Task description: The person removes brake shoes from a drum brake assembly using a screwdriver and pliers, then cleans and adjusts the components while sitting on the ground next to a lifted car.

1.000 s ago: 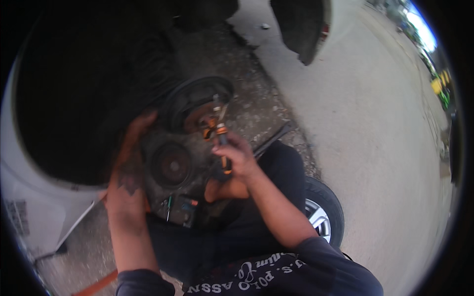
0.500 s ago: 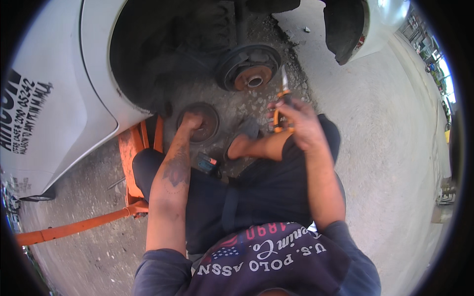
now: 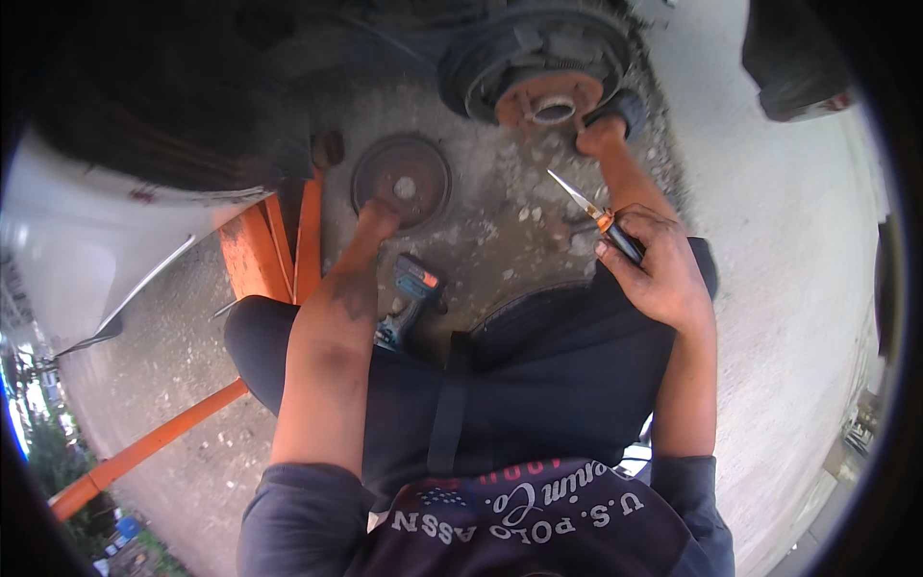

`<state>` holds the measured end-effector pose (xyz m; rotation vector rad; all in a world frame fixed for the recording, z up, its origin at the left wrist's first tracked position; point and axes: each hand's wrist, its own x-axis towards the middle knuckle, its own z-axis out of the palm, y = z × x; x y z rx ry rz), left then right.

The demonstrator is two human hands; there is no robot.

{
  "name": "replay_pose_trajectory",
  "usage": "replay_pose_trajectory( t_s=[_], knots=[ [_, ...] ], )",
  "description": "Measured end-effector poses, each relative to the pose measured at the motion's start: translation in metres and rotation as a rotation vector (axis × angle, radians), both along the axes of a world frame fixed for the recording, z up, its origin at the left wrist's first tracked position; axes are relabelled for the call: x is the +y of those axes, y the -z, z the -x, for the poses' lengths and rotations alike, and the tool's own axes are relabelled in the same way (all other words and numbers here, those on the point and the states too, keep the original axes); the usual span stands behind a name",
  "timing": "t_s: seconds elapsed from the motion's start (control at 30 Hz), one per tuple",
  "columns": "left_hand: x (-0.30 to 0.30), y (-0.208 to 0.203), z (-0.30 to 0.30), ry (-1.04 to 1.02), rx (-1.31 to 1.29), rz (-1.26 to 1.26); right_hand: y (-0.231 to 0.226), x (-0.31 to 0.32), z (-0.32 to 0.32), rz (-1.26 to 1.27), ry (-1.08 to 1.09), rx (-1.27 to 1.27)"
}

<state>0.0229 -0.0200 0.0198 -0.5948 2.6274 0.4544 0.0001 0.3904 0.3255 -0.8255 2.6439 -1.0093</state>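
My left hand [image 3: 379, 220] is closed at the near edge of a rusty, round brake drum [image 3: 423, 168] lying on the ground; its fingertips are partly hidden. In my right hand [image 3: 663, 264] are long-nose pliers [image 3: 604, 221] with orange and black handles. Their bright, pointed jaws aim forward and to the left, apart from anything. Ahead of the pliers is the exposed wheel hub [image 3: 514, 104], rusty in the middle, with dark brake shoes [image 3: 471, 82] around it. A teal and black cordless power tool [image 3: 415, 288] lies between my legs, beside my left forearm.
An orange jack [image 3: 255, 255] stands under the pale car body [image 3: 144, 231] at the left, and its long orange handle [image 3: 144, 452] slants toward the near left. My foot [image 3: 606, 135] is beside the hub. Rough, gravelly concrete [image 3: 788, 288] stretches to the right.
My view has shifted, bringing the hub and drum closer. My right hand has drawn the pliers back from the hub and tilted them leftward. My foot has moved forward beside the hub.
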Motion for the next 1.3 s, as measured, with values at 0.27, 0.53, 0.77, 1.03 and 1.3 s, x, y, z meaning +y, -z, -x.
replay_pose_trajectory(
  t_s=[0.27, 0.53, 0.77, 1.03, 1.3],
  knots=[
    [0.015, 0.032, 0.017, -0.057, -0.049, -0.257, 0.035, -0.001, 0.021, -0.441, -0.312, -0.178],
    [-0.005, 0.038, -0.09, -0.342, -0.108, 0.092, 0.106, -0.098, 0.073, -0.965, -0.908, -0.178],
    [0.01, 0.055, -0.107, -0.081, -0.178, 0.197, 0.267, -0.136, 0.032, -0.767, -0.532, -0.379],
    [0.01, -0.055, -0.009, 0.34, -1.04, 0.04, 0.217, -0.118, 0.061, -0.743, -0.55, -0.511],
    [0.12, -0.33, 0.003, 0.655, 0.242, 0.213, 0.084, -0.082, 0.04, -0.014, -0.155, -1.218]
  ],
)
